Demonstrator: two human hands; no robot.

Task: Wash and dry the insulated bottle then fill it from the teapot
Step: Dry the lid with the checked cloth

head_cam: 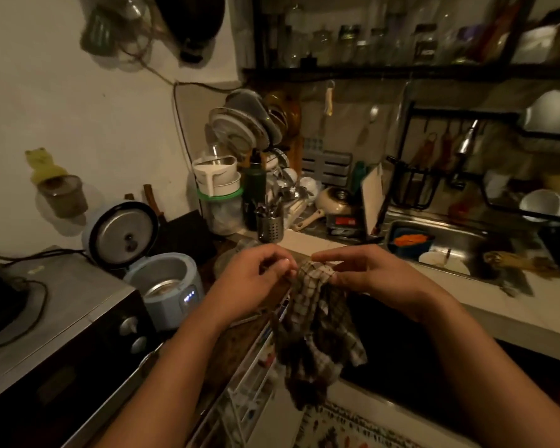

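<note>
Cramped, dim kitchen: the tabletop (317,244) has a sink (459,236) at two o'clock holding a blue tub (404,252) of something orange. Left hand (259,274) and right hand (366,273) each have their grip pinched on a checked cloth (317,321). The green bottle (254,185) stands at twelve o'clock.

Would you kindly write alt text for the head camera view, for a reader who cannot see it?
A person's left hand and right hand pinch the top of a checked cloth, which hangs before a cluttered kitchen counter. An open rice cooker stands at left, a steel sink with dishes at right.
</note>
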